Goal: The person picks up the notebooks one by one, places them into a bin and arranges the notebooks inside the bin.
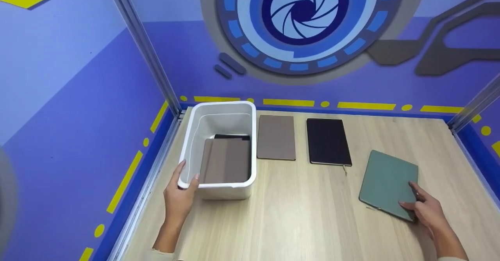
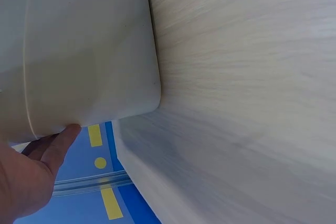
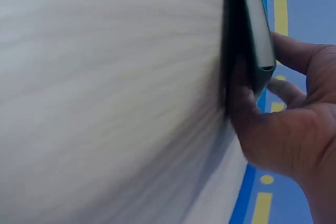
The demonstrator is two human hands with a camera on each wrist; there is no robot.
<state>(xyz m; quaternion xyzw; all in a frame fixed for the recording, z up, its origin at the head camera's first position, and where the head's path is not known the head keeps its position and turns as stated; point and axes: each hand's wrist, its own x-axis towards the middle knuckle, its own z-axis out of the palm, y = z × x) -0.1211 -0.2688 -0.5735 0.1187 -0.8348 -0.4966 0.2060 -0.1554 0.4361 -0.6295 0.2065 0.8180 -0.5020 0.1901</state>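
Note:
At the front left corner of a white plastic bin point(image 1: 253, 147), my left hand point(image 1: 179, 202) holds the rim, thumb at the front edge and fingers along the left side. In the left wrist view, those fingers point(image 2: 62, 148) lie against the bin's outer wall point(image 2: 94, 61). Inside the bin is a brown notebook point(image 1: 226, 160), partly covering a black one point(image 1: 232, 136). My right hand point(image 1: 429, 210) grips a green notebook point(image 1: 390, 183) by its right edge. The right wrist view shows that notebook's page edge point(image 3: 258, 24) raised and tilted, with the hand point(image 3: 294, 129) around its lower end.
A brown notebook point(image 1: 276, 137) lies on the wooden table point(image 1: 304, 214) just right of the bin. Beside it is a black notebook point(image 1: 329, 142) with a ribbon hanging out. Blue printed walls point(image 1: 175, 58) and metal rails point(image 1: 144, 38) border the table.

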